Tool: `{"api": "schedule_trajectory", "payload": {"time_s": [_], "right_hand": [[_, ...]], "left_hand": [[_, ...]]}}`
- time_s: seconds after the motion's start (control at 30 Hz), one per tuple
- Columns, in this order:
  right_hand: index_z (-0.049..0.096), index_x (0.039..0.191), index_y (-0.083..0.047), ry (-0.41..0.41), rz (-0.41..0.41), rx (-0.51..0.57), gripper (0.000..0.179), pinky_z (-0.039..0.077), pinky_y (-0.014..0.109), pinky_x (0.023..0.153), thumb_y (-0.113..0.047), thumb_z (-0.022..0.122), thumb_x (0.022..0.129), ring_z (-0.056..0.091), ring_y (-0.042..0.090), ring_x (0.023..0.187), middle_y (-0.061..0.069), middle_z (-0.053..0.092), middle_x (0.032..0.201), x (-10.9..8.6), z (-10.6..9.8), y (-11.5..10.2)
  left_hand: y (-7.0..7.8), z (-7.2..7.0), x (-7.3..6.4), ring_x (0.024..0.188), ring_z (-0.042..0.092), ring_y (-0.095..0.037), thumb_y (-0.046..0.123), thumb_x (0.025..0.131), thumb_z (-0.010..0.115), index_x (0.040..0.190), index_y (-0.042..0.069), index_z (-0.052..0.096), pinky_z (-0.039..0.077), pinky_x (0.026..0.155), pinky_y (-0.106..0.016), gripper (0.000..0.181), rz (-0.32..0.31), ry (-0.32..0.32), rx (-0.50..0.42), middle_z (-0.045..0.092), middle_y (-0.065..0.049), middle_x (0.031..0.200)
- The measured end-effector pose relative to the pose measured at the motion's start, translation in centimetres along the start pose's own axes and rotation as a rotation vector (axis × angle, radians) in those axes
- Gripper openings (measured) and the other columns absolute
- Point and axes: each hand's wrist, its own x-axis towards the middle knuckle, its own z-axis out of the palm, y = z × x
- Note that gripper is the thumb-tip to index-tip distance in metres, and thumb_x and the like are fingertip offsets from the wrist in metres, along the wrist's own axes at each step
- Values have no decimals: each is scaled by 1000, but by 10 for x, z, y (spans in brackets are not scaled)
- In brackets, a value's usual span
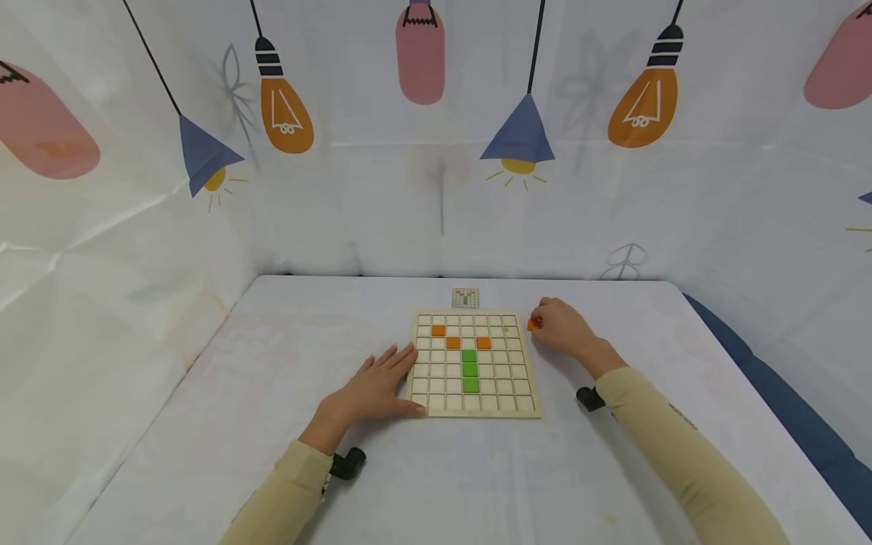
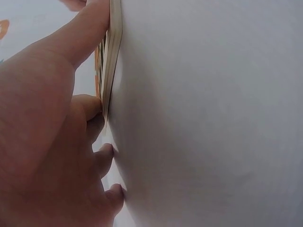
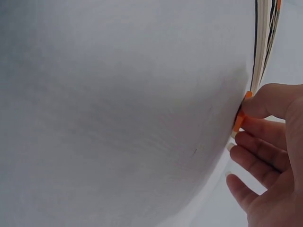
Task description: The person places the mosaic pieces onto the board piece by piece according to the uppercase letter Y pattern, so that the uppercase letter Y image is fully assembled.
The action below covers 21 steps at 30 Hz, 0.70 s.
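A square wooden grid board (image 1: pixel 504 409) lies on the white table. Three orange tiles (image 1: pixel 453 344) sit in cells of its upper half, and three green tiles (image 1: pixel 470 370) form a column below them. My left hand (image 1: pixel 375 390) rests at the board's left edge, fingers spread and thumb at the near left corner. Just beyond the board's right edge, my right hand (image 1: pixel 564 327) pinches another orange tile (image 3: pixel 238 120) between thumb and fingers, low over the table. In the right wrist view the other fingers are loosely bent.
A small pattern card (image 1: pixel 465 297) lies behind the board, showing a similar grid with coloured squares. The white table (image 1: pixel 306 318) reaches back to a hanging cloth (image 1: pixel 368 204) printed with lamps and bulbs. Blue fabric (image 1: pixel 770 378) shows past the table's right edge.
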Motion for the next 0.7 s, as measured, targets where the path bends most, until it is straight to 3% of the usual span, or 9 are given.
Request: {"api": "schedule_trajectory", "payload": {"time_s": [0.7], "right_hand": [[73, 108, 2, 20, -56, 34, 27, 53, 45, 88, -7, 64, 84, 62, 27, 94, 12, 69, 102, -8, -4, -10]], "left_hand": [[-5, 4, 0, 156, 9, -33, 65, 82, 68, 161, 14, 16, 12, 122, -62, 107, 11, -18, 18, 12, 1, 169]]}}
